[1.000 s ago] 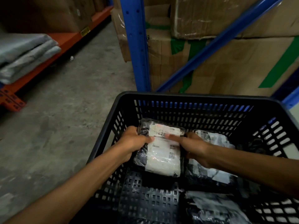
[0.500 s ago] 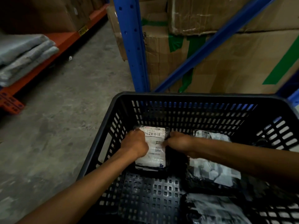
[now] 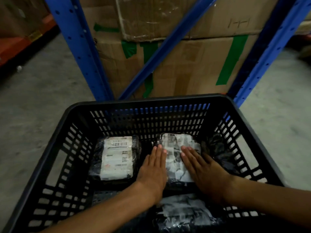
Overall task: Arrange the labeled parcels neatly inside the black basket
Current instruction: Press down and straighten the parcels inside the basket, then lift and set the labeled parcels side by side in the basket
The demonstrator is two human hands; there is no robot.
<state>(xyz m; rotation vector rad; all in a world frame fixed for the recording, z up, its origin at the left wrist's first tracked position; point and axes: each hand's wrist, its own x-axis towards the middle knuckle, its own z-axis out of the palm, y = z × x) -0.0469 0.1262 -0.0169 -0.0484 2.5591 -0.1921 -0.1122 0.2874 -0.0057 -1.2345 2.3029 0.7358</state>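
The black slotted basket [image 3: 148, 102] fills the lower half of the view. A black-wrapped parcel with a white barcode label [image 3: 117, 158] lies flat at the back left of its floor, free of both hands. A second labeled parcel [image 3: 175, 148] lies to its right at the back. My left hand [image 3: 154, 169] and my right hand [image 3: 202, 169] rest flat on that parcel, palms down, fingers straight and side by side, gripping nothing. A third labeled parcel [image 3: 183, 214] lies nearer me, partly under my forearms. Dark wrapped material [image 3: 218, 148] sits at the back right.
Blue rack uprights [image 3: 79, 52] and a diagonal brace [image 3: 161, 49] stand just behind the basket, with large cardboard boxes [image 3: 190, 61] marked with green tape between them. Grey concrete floor [image 3: 33, 115] lies to the left and right. An orange shelf beam [image 3: 25, 41] runs at far left.
Both hands let go of the barcode-labeled parcel, which now lies flat at the back left. They moved right and flattened onto the neighbouring parcel. The view shifted right.
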